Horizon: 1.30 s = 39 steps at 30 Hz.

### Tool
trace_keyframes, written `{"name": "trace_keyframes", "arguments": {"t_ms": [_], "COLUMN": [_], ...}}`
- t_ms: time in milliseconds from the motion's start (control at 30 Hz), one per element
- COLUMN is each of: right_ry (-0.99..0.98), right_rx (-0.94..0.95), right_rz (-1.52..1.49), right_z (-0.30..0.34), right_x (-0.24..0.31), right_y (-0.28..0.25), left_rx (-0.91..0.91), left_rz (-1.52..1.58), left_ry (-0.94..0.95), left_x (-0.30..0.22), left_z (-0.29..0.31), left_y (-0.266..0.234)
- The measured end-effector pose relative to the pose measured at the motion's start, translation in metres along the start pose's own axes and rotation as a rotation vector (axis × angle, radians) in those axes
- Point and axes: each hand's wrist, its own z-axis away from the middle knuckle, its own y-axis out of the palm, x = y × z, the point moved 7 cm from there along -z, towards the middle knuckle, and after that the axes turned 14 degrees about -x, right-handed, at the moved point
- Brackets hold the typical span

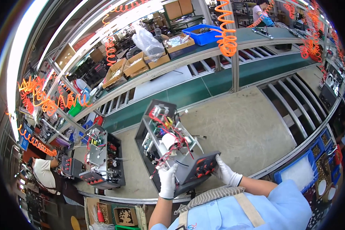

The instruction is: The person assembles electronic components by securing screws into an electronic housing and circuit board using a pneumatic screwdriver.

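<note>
In front of me an open electrical unit [168, 138] with a dark metal case sits tilted on the bench, its circuit boards, red wires and a white round part exposed. My left hand [167, 181], in a white glove, is closed on its near left part, beside loose red wires; the exact spot gripped is partly hidden. With the gloved fingers of my right hand [227, 172] I grip the right end of its dark front panel [201, 167], which carries red and black fittings. A second open unit [101, 159] stands to the left.
Behind the bench [241, 130] runs a green conveyor belt [195, 87]. Cardboard boxes [136, 64] and a blue bin [201, 35] line the shelf above. Metal rollers [291, 103] lie right, near a blue tray [297, 172]. Orange coiled hoses [226, 34] hang overhead. A co-worker [44, 170] stands left.
</note>
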Motion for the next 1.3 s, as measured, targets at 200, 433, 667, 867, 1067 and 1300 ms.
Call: {"name": "trace_keyframes", "arguments": {"t_ms": [200,433,667,867,1067,1300], "right_ry": [-0.255,-0.746,-0.861,-0.911,-0.718,-1.012], "right_rx": [-0.192,-0.384,-0.031,-0.244,-0.187,-0.060], "right_rz": [0.613,0.643,0.182,-0.146,-0.383,-0.272], "right_z": [-0.005,-0.022,-0.162,-0.258,-0.292,-0.319], "right_x": [-0.005,0.177,0.393,0.557,0.620,0.652], "right_y": [-0.139,-0.112,0.064,0.101,0.087,0.092], "left_rx": [-0.016,0.022,-0.012,-0.279,-0.105,0.022], "left_rz": [-0.093,-0.257,-0.909,-0.977,-1.116,-1.277], "left_ry": [0.031,-0.047,0.200,0.511,-0.006,-0.085], "left_x": [0.036,0.043,0.009,-0.012,0.125,0.057], "left_z": [0.014,0.026,0.044,0.085,0.049,0.006], "left_y": [0.071,0.088,0.061,0.052,-0.036,0.030]}}
